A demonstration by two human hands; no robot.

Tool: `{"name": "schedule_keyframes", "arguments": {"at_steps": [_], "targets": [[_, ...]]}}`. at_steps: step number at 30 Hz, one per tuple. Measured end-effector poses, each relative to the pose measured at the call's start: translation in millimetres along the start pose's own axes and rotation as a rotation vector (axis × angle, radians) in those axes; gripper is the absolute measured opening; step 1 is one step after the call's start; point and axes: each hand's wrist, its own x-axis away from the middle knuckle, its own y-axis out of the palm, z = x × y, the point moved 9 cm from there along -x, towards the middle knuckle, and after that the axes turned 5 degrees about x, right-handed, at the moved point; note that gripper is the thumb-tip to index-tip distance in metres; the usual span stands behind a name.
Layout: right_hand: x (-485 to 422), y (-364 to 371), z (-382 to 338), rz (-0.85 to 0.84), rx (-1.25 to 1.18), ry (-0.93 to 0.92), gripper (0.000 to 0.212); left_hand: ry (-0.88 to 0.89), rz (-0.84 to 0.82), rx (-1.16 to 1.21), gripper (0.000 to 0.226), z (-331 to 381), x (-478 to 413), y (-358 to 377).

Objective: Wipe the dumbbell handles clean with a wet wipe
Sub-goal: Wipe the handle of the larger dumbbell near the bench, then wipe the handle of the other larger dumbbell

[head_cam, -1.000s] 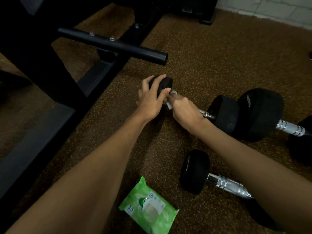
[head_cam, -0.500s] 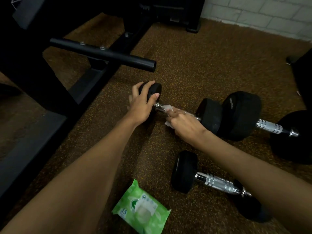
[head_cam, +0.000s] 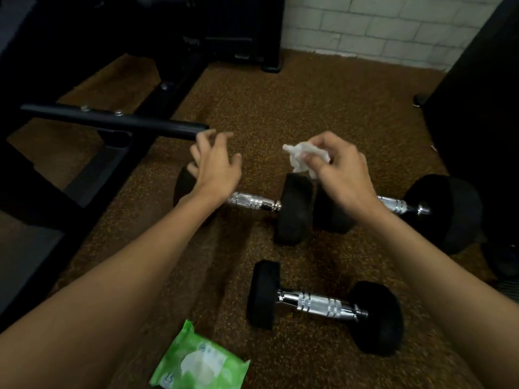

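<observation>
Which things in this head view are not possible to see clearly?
- Far-left dumbbell: its left weight is mostly behind the left hand.
- Far-right dumbbell: the right hand covers part of the handle.
- Wipe pack: bottom edge cuts it; print blurred.
- Wet wipe: crumpled, any dirt unreadable.

Under my fingers the brown speckled rubber floor (head_cam: 323,102) carries three chrome-handled dumbbells: one (head_cam: 252,202) below my left hand (head_cam: 216,167), another (head_cam: 438,209) past my right hand (head_cam: 341,169), a third (head_cam: 323,304) nearer me. A green wet-wipe pack (head_cam: 199,363) lies closest, by my left forearm.
</observation>
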Motion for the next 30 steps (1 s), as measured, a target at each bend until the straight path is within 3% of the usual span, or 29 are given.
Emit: {"name": "schedule_keyframes", "arguments": {"at_steps": [2,4,8,11,16,22,24,27,30], "targets": [[-5.0,-21.5,14.5,0.050,-0.131,0.072,0.008,0.091,0.031,0.054,0.036,40.8,-3.8,7.4],[-7.6,-39.6,30.8,0.080,-0.281,0.148,0.010,0.123,-0.054,0.162,0.036,80.6,-5.4,27.7],[-7.0,-70.7,60.4,0.125,-0.461,0.230,0.019,-0.102,-0.505,0.563,0.048,129.9,10.6,98.1],[-2.1,-81.3,78.3,0.091,-0.482,0.268,0.020,-0.252,-0.695,0.800,0.050,146.2,25.8,133.9],[8.5,-99.0,118.3,0.115,-0.465,0.366,0.025,-0.301,-0.764,0.855,0.050,157.3,39.1,173.7],[16.4,-106.5,147.0,0.061,-0.427,0.427,0.011,-0.409,-0.613,1.013,0.031,162.3,36.1,201.4],[16.1,-121.4,155.3,0.157,-0.344,0.407,0.006,-0.423,-0.565,1.034,0.018,165.7,33.0,207.1],[18.6,-155.5,168.4,0.372,0.065,0.418,0.010,-0.465,-0.539,1.013,0.019,168.9,31.4,216.0],[14.9,-166.2,186.0,0.328,0.480,0.453,0.027,-0.506,-0.592,0.981,0.030,174.4,37.3,229.8]]}}
